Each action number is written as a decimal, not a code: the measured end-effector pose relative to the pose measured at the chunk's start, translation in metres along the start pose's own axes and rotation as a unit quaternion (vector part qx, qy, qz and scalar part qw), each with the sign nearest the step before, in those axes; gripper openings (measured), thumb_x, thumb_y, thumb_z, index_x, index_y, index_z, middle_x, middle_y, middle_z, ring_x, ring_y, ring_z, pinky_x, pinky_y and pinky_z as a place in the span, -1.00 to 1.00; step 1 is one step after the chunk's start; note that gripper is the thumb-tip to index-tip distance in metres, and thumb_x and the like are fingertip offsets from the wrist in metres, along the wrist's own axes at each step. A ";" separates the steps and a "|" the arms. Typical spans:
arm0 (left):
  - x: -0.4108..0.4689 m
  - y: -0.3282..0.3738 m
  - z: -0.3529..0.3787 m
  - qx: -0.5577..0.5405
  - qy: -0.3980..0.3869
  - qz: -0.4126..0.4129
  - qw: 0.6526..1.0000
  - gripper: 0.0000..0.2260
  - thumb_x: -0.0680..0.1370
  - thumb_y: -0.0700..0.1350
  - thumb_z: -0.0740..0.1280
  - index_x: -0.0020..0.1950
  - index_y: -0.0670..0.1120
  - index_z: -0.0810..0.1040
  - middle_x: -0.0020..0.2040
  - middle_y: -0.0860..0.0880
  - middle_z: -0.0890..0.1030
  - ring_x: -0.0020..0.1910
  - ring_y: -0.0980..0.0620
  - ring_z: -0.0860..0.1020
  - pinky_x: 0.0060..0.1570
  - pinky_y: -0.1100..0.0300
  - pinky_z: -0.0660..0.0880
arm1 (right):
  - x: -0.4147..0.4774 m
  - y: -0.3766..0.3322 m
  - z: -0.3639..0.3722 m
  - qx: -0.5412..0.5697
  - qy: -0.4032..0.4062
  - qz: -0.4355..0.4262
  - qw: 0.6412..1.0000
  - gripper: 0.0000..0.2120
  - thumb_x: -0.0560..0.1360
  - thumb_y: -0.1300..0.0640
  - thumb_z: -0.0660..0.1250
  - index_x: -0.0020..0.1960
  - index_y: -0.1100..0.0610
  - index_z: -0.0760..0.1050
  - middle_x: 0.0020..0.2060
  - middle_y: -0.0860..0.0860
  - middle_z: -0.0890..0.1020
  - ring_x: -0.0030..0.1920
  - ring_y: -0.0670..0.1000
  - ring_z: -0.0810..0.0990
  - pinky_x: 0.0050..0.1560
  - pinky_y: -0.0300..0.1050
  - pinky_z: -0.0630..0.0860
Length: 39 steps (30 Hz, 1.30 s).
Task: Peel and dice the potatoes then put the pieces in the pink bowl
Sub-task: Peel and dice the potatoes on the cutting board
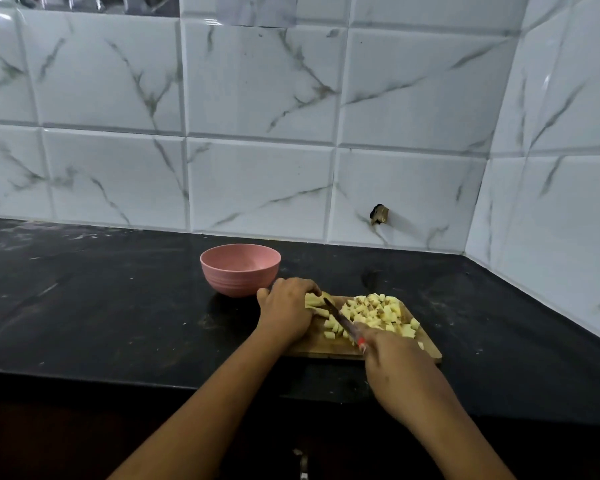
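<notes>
A wooden cutting board lies on the black counter. On its left end my left hand holds down a peeled potato piece cut into strips. My right hand grips a knife with a red handle; its blade points up-left, against the potato piece. A heap of diced potato covers the board's right half, with a few cubes near the blade. The pink bowl stands just behind and left of the board, and I see nothing inside it.
The black counter runs left and right, dusty in places. White marble-look tiles form the back wall and a side wall at the right. A small dark hole sits low in the back wall. The counter's front edge lies under my forearms.
</notes>
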State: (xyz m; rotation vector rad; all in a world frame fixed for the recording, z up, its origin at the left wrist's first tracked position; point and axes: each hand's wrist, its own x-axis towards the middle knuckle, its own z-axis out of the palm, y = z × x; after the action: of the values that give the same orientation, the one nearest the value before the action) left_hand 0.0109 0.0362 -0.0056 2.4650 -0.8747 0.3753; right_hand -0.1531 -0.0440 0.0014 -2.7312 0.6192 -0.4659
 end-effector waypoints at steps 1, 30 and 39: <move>0.002 -0.002 0.000 0.029 -0.013 0.006 0.999 -0.72 0.56 -0.06 0.26 0.25 0.15 0.47 0.33 0.10 0.38 0.31 0.05 0.29 0.10 0.07 0.18 | -0.003 0.000 -0.001 0.001 -0.003 -0.009 1.000 -0.58 0.65 0.08 0.05 0.50 -0.14 0.22 0.07 -0.06 0.60 -0.07 -0.08 0.56 -0.06 -0.11 0.56; -0.046 -0.007 -0.005 -0.062 0.041 -0.060 0.995 -0.89 0.51 0.10 0.32 -0.02 0.20 0.61 -0.12 0.22 0.57 0.10 0.19 0.44 0.07 0.06 0.16 | 0.007 -0.033 0.023 -0.149 -0.016 -0.055 0.987 -0.38 0.59 0.30 0.14 0.57 0.04 0.00 0.07 0.03 0.58 -0.02 0.00 0.58 -0.22 -0.14 0.36; -0.054 -0.011 -0.011 -0.023 0.029 -0.094 0.995 -0.83 0.55 0.07 0.27 0.11 0.21 0.57 0.08 0.18 0.54 0.17 0.13 0.38 0.16 0.06 0.17 | -0.010 -0.033 0.015 -0.116 -0.041 -0.057 0.991 -0.36 0.60 0.27 0.15 0.57 -0.04 -0.05 0.07 0.02 0.56 -0.08 -0.02 0.54 -0.27 -0.19 0.37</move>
State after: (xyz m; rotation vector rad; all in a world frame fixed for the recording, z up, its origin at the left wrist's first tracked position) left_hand -0.0235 0.0771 -0.0226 2.4561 -0.6130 0.3549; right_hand -0.1440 -0.0079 -0.0031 -3.0007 0.5267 -0.3230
